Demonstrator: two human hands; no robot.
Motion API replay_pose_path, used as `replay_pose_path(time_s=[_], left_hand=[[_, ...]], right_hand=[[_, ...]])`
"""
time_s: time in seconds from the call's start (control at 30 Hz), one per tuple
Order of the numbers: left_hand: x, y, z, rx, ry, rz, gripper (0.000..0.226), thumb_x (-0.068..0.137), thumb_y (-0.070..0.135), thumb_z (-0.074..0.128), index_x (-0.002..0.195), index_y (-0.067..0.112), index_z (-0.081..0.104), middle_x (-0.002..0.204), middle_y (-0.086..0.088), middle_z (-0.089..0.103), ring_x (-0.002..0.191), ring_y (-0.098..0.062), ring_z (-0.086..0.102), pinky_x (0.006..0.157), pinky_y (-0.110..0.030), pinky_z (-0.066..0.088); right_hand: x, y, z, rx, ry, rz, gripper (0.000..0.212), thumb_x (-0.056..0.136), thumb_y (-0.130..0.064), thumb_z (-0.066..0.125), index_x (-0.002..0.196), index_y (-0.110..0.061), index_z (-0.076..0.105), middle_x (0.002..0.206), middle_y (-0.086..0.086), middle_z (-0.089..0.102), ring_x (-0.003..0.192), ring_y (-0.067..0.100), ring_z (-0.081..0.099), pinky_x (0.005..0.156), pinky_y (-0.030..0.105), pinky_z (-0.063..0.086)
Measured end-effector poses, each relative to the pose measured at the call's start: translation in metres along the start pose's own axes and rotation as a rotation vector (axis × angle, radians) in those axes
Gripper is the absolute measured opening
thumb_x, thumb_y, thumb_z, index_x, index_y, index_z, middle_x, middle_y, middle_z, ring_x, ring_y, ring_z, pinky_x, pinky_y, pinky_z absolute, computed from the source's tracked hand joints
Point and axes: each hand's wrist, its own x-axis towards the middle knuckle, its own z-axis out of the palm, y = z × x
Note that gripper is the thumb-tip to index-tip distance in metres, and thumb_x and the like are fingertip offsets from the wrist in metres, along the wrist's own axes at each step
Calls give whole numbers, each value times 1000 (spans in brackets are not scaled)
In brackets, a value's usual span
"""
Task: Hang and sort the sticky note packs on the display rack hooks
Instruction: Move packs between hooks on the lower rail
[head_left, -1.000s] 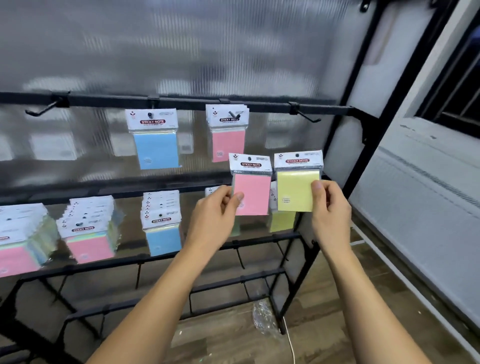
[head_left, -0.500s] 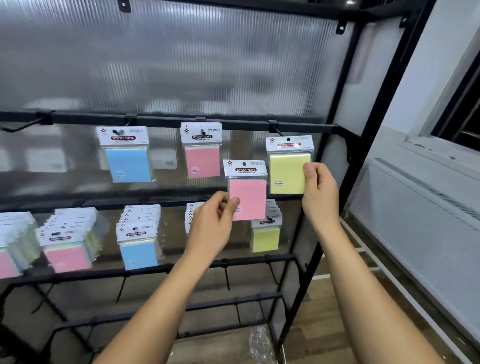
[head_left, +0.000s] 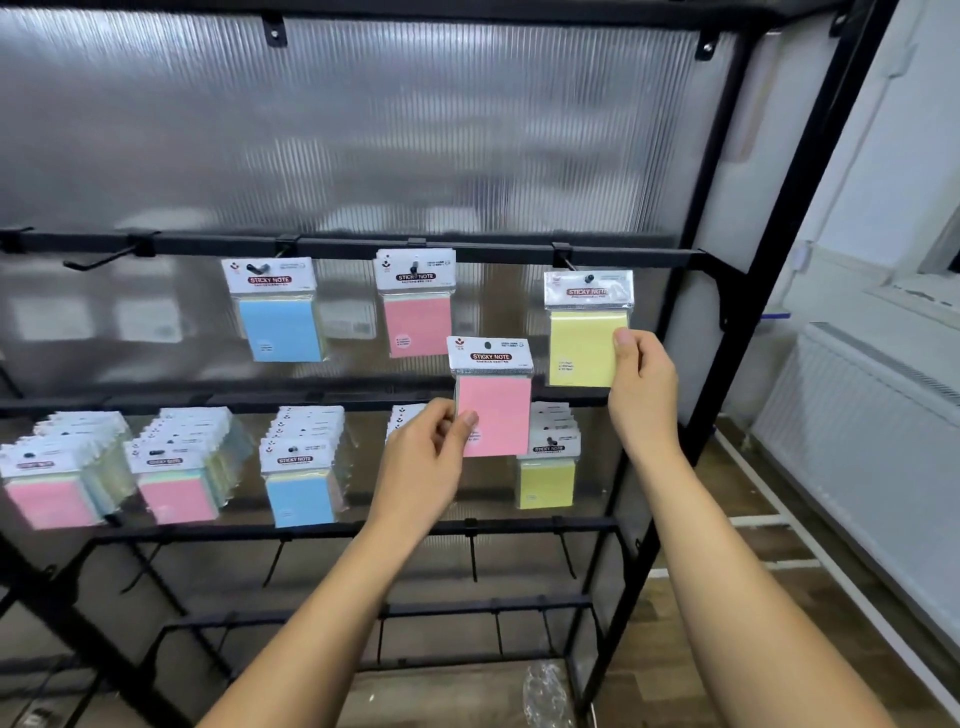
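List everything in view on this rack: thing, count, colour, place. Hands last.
Blue pack: one, hangs on upper rail, left.
Hung pink pack: one, hangs on upper rail, middle.
Yellow pack: one, on the right hook of the upper rail, gripped by right hand.
Held pink pack: one, off the hooks, in left hand.
Pack stacks: several, pink, blue, yellow, on lower rail.
Empty hook: one, black, upper rail, far left.
Rack: one, black frame.
Left hand: pinches held pink pack.
Right hand: grips yellow pack.
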Motion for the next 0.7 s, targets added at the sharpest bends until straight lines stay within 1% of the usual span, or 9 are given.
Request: replay_pose_path(time_s=[0.13, 0.23, 0.37, 0.47, 0.53, 0.57, 0.6, 0.67, 0.7], left_hand=[[2, 0, -1, 12, 7, 8, 20, 99, 31, 55, 87, 17, 61, 69, 8, 56, 63, 1, 49, 55, -13, 36], [3, 1, 0, 5, 14, 17, 20, 99, 31, 55, 88, 15, 61, 70, 5, 57, 63, -1, 48, 55, -14, 36], [4, 4, 0, 5, 27, 21, 19, 99, 30, 56, 88, 15, 62, 68, 7, 56, 62, -1, 48, 55, -14, 35], [4, 4, 1, 9, 21, 24, 19, 99, 30, 55, 90, 14, 62, 70, 7, 57, 64, -1, 49, 55, -14, 36], [3, 3, -1, 4, 24, 22, 19, 99, 29, 55, 90, 15, 62, 68, 9, 55, 63, 0, 49, 55, -13, 36], [3, 2, -2, 1, 29, 19, 19, 99, 29, 55, 89, 15, 61, 67, 10, 54, 62, 0, 48, 55, -14, 35], [2, 1, -4, -1, 34, 16, 19, 99, 30, 55, 88, 16, 61, 66, 11, 54, 62, 0, 48, 55, -14, 35], [2, -2, -8, -4, 48, 5, 19, 100, 30, 55, 88, 16, 61, 66, 9, 55, 62, -1, 49, 54, -15, 35], [2, -4, -10, -5, 55, -1, 19, 100, 30, 55, 88, 16, 61, 67, 7, 57, 63, -1, 50, 54, -15, 36]], right_hand=[[8, 1, 4, 26, 4, 19, 26, 106, -31, 42, 94, -16, 59, 74, -8, 51, 63, 1, 41, 58, 14, 34], [16, 3, 7, 22, -1, 34, 30, 105, -31, 44, 78, -20, 52, 66, -10, 43, 58, 2, 37, 55, 19, 31], [24, 9, 12, -36, -14, 78, 32, 103, -35, 47, 79, -15, 54, 65, -10, 43, 61, 6, 39, 57, 24, 31], [24, 8, 15, -50, -17, 105, 39, 102, -38, 48, 67, -22, 44, 63, -10, 41, 59, 7, 38, 55, 24, 30], [20, 11, 17, -61, -29, 128, 43, 102, -41, 48, 63, -24, 41, 61, -9, 42, 59, 9, 41, 56, 25, 31], [17, 14, 18, -69, -49, 153, 44, 101, -44, 47, 62, -23, 44, 61, -8, 46, 62, 12, 47, 57, 27, 33], [13, 19, 21, -74, -79, 187, 44, 100, -46, 47, 64, -21, 51, 63, -7, 55, 66, 15, 54, 60, 29, 38], [3, 31, 28, -47, -163, 276, 43, 101, -44, 48, 79, -14, 68, 74, -3, 71, 70, 16, 62, 67, 32, 46], [-4, 34, 32, -17, -211, 314, 42, 101, -41, 49, 87, -9, 71, 76, -2, 73, 68, 15, 63, 67, 32, 48]])
